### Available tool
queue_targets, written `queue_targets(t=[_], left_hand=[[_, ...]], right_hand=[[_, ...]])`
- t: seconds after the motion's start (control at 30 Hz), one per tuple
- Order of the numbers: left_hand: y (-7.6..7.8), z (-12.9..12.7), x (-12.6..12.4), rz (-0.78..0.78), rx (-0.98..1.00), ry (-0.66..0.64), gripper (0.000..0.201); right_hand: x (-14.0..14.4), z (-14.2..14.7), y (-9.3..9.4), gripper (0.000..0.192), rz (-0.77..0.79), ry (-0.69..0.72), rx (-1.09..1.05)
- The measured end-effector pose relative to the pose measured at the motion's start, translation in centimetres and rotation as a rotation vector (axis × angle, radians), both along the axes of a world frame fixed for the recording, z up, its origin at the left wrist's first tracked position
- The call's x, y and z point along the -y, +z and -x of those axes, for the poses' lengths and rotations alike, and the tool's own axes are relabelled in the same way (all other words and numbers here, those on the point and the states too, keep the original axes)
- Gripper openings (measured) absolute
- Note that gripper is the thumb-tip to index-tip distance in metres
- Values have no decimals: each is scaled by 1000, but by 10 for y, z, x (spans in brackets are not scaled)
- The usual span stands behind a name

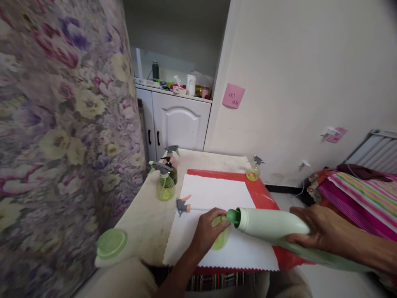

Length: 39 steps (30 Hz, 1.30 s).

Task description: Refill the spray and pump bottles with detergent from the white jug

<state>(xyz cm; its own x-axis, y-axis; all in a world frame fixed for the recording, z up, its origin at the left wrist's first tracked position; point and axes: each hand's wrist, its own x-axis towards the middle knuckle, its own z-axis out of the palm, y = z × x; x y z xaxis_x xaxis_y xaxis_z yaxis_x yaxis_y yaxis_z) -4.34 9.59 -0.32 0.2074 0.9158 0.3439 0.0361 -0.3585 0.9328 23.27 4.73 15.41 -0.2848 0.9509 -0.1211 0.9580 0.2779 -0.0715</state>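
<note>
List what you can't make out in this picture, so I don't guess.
- Mouth of the yellow-green bottle: head view, hidden by the left hand and green spout.
- Part of the pale green bottle: head view, behind the right hand.
- Pink bottle's lower body: head view, behind the dark pump bottle.
- Writing on the far-right pink note: head view, too small.

A mint bottle (269, 223) tilts beside a translucent yellow bottle (221, 240).
</note>
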Motion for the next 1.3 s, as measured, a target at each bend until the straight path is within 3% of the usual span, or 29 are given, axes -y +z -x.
queue_targets(t=[0.63,0.97,1.3], left_hand=[[-1,-1,0,11,4,-4,15],[-2,-1,-1,-1,-8,-9,16],[1,0,-1,-5,-23,-12,17]], right_hand=[[1,5,9,22,-17,85,30],[-1,-4,3,41,-53,132,76],[-2,-4,5,38,-55,137,78]])
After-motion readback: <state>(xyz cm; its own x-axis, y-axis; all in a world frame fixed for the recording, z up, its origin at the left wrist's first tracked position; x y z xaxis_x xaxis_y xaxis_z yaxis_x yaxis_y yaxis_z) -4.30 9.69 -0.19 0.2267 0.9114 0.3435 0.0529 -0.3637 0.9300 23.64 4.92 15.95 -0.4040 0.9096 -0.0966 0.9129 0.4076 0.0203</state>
